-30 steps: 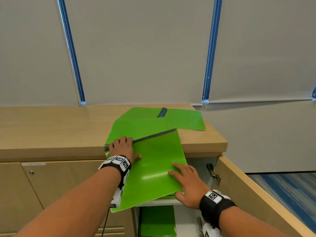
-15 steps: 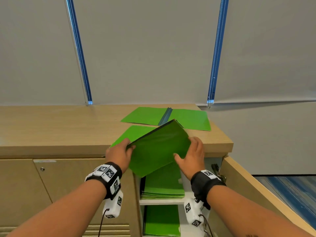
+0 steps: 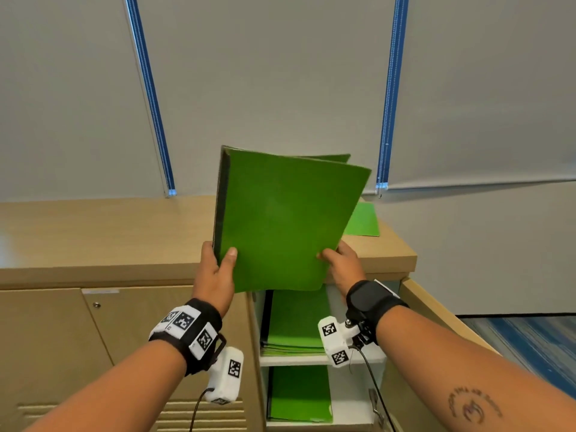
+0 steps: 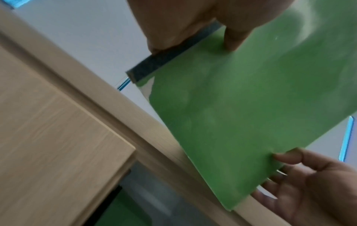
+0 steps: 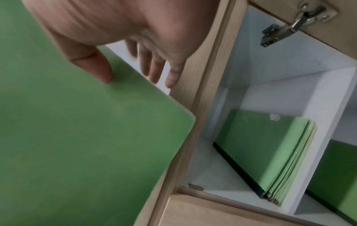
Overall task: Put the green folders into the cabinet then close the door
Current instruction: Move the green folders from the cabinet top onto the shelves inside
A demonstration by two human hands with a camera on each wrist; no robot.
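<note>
— How many hands [image 3: 215, 275] showed?
— Two, at centre frame, and one raised green folder [image 3: 280, 222].
— And elsewhere?
— One folder [image 3: 363, 221] on the tabletop [image 3: 109, 232], centre right. Two shelves [image 3: 293, 358] at lower centre, one stack [image 3: 296, 322] on each. Sheets uncountable.

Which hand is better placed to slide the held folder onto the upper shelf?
Probably the left hand: it pinches the folder by its dark spine. The right hand only steadies the loose edge, thumb in front and fingers behind, though it is nearer the shelf and the open door.
</note>
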